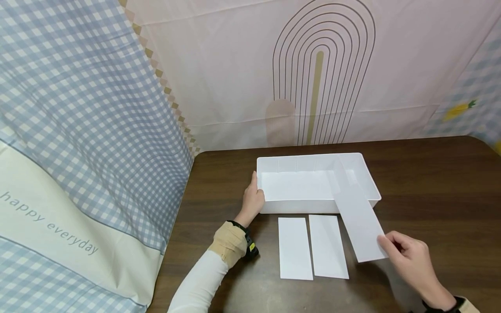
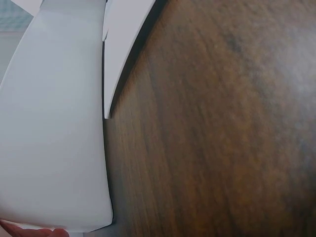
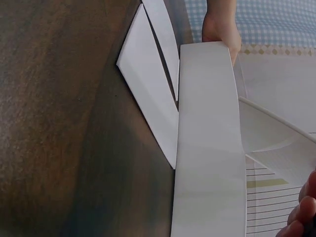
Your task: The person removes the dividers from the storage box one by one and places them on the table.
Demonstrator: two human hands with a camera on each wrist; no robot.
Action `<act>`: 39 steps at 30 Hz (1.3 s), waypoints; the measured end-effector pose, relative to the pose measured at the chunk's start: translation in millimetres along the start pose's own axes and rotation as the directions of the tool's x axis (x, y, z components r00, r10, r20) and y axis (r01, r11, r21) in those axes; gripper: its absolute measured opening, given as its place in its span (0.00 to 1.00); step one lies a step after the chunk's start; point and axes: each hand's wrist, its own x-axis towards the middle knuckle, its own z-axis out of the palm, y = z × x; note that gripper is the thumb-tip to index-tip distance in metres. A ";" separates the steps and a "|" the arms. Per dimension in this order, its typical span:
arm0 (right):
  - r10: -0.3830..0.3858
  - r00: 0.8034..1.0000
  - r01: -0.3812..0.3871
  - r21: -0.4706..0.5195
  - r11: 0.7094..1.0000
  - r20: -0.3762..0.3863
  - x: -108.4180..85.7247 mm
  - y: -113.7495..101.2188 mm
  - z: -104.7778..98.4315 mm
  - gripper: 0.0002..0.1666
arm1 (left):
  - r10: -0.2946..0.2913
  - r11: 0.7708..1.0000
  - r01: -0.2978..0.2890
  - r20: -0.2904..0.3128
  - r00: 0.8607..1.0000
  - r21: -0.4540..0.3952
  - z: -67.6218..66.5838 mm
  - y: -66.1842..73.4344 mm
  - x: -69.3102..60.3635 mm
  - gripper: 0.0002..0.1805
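A shallow white rectangular box stands on the table with its open side up. My left hand rests against its left end, the index finger straight along the outer wall; in the left wrist view only fingertips show at the box's end. My right hand pinches a flat white panel by its near right corner. The panel slants over the box's front rim, its far end above or inside the right part; exact contact cannot be told. Two similar panels, a left one and a right one, lie in front of the box.
The dark wooden table extends on both sides of the box. Behind it hangs a pale cloth with line arches, and on the left a blue checked cloth. Faint vertical lines mark the box's inner back wall.
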 end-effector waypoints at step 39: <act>0.036 0.993 -0.030 -0.059 0.998 0.113 -13.9 13.6 -3.1 0.18 | -0.013 1.000 0.013 0.010 1.000 0.002 -0.3 0.5 -0.2 0.34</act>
